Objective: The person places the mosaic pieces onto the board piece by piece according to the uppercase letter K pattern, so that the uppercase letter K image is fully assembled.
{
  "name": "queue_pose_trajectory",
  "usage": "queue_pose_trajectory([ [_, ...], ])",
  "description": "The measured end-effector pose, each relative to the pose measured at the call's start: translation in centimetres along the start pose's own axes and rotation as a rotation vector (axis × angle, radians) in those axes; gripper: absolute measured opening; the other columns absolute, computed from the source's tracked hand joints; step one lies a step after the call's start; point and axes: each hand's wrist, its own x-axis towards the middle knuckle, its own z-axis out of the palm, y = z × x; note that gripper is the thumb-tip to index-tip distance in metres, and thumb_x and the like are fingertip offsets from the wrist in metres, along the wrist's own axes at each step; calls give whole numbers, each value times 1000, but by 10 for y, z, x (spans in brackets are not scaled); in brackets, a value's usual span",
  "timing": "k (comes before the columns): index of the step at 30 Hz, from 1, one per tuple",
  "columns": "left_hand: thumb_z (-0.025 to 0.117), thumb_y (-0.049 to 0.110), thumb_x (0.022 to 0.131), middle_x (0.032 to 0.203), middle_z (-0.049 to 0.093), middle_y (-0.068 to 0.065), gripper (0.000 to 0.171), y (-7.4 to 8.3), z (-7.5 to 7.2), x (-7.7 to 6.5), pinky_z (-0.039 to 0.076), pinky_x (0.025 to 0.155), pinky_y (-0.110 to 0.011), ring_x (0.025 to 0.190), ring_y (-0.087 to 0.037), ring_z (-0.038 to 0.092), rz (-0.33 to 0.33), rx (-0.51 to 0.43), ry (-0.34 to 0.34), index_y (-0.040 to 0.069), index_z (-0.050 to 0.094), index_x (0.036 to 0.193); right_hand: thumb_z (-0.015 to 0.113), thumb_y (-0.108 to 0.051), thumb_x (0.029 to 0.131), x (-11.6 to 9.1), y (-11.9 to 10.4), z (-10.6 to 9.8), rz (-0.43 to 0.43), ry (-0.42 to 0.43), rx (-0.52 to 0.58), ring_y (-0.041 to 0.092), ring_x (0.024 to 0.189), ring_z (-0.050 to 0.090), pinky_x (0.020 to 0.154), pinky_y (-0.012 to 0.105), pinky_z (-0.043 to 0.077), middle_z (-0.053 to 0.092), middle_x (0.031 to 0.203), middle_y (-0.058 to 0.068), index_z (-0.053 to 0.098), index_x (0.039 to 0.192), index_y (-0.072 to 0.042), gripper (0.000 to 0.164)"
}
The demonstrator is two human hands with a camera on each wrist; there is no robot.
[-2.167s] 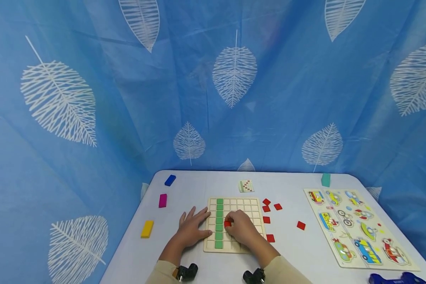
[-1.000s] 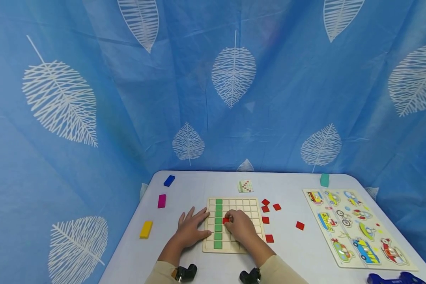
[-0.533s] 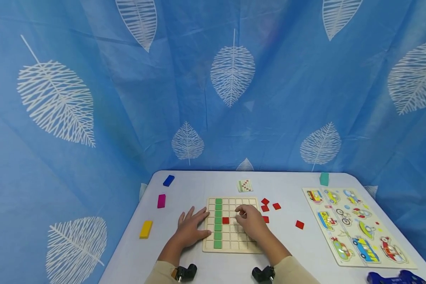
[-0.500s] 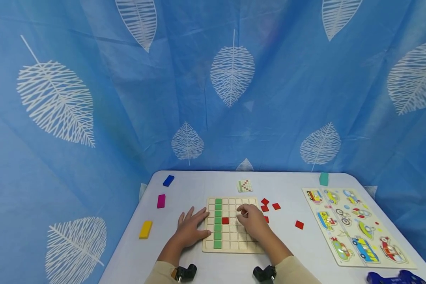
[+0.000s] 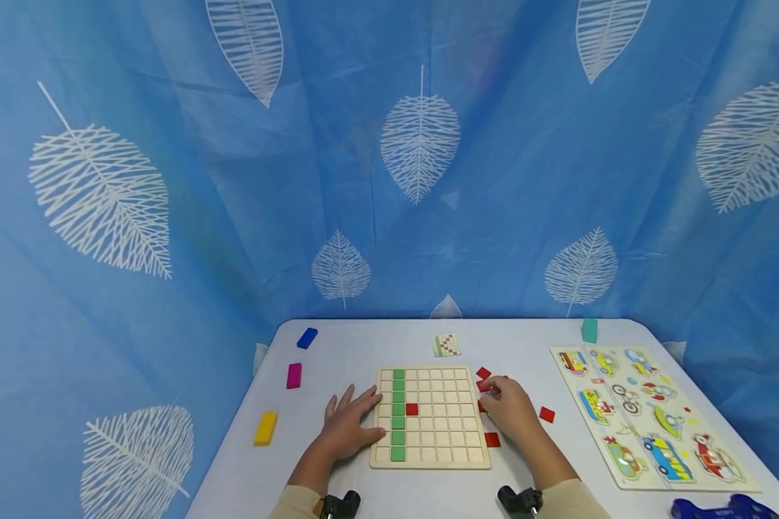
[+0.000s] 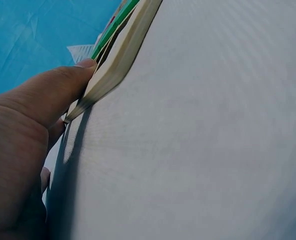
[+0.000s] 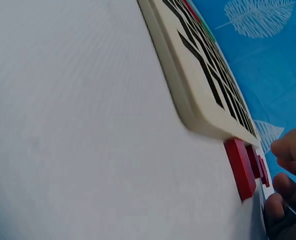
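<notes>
A wooden grid board (image 5: pixel 441 425) lies on the table, with a column of green square tiles (image 5: pixel 398 437) and one red square tile (image 5: pixel 412 409) in its cells. My left hand (image 5: pixel 347 429) is spread beside the board's left edge, and its thumb (image 6: pixel 70 82) touches the rim in the left wrist view. Just right of the board, my right hand (image 5: pixel 513 407) hovers over loose red tiles (image 5: pixel 492 440), partly covering several. In the right wrist view its fingertips are bent near the red tiles (image 7: pixel 240 170), and nothing shows between them.
Behind the board lies a small pattern card (image 5: pixel 446 345). Blue (image 5: pixel 307 338), magenta (image 5: pixel 294 375) and yellow (image 5: pixel 265 429) blocks line the left side. On the right are a picture puzzle board (image 5: pixel 649 418), a teal block (image 5: pixel 589 330) and a dark blue object (image 5: pixel 720 508).
My right hand pressed a red tile into a cell beside the green column, let go of it, and moved right to the loose red tiles. The left hand stayed at the board's edge.
</notes>
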Motion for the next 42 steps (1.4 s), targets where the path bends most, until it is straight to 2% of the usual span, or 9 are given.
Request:
queue_pose_trajectory([
  [5,81,49,88,169,39,5,75,0,-1,-1,-1,125,-72,162,-41,13,4,-14,8,29,52,155,77,-20,93,-2,7,-3,-19,-32,-35,26,103,57,92,48,57,65,116,9,70,119,-11,28],
  [12,81,51,87,169,37,7,77,-1,2,-3,-1,125,-70,162,-39,12,-13,4,-7,32,51,156,85,-22,86,-9,11,-5,-56,-84,-89,26,114,59,104,55,55,65,124,8,71,124,-11,41],
  [24,81,50,88,169,38,5,76,0,1,-6,0,125,-72,162,-40,13,-5,-2,-4,30,52,155,83,-20,89,-11,12,-4,-97,-76,-140,26,110,60,104,55,55,65,119,9,74,117,-11,31],
  [26,81,50,88,169,39,5,76,0,1,-6,1,125,-72,162,-40,13,-3,0,-3,30,53,155,83,-20,89,-10,12,-5,-91,-72,-134,25,107,60,101,54,56,65,117,9,74,116,-10,30],
  [29,81,50,88,169,39,6,75,1,1,-7,1,125,-72,162,-40,13,-4,2,-3,30,53,155,82,-21,89,-9,12,-5,-71,-55,-98,23,99,58,89,46,60,65,108,7,73,113,-9,28],
  [33,81,49,88,169,39,6,75,2,-1,-8,1,125,-71,162,-40,13,-3,5,4,30,52,155,81,-23,90,-4,7,-4,-39,-35,-41,22,94,57,79,37,57,65,102,6,72,110,-9,26],
  [37,81,49,88,169,39,6,75,3,-2,-8,1,126,-71,162,-39,13,-3,13,15,31,52,155,80,-23,92,-1,-7,1,-39,-35,9,23,97,59,83,39,56,66,105,7,71,113,-9,27],
  [42,81,49,88,169,38,7,75,3,-1,-9,1,126,-70,162,-38,12,-9,18,20,32,52,155,81,-23,92,-1,-29,14,-118,-54,38,20,95,60,82,38,56,66,107,6,73,115,-11,28],
])
